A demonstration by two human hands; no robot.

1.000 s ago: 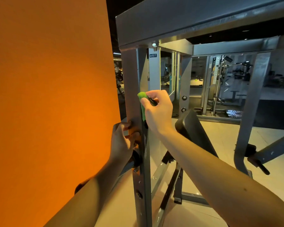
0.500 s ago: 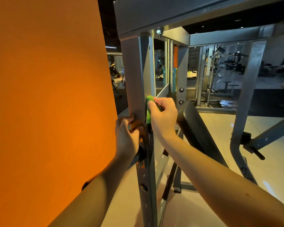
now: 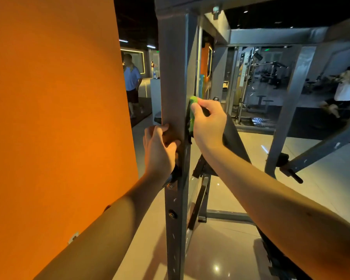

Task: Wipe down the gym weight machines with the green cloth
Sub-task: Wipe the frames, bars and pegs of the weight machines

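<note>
The right hand [image 3: 208, 122] holds the green cloth [image 3: 192, 114] - its grip is closed tight on the cloth, with the fingers curled over it. The cloth is squashed flat against the right side of a tall grey post [image 3: 173, 77], about halfway up. Only a thin strip of green shows between the hand and the metal. The left hand [image 3: 160, 150] is a little lower, on the other side of the same post. Its grip is wrapped round the post's left edge, with the thumb on the front. The post has small bolts and holes lower down. A big orange wall [image 3: 55, 118] fills the left side. Behind the right hand a black pad [image 3: 233, 138] leans at a slant, and the shiny floor [image 3: 220, 249] is pale. Far back, a person in a blue shirt [image 3: 131, 77] stands - and another person in white [image 3: 345, 87] sits.
</note>
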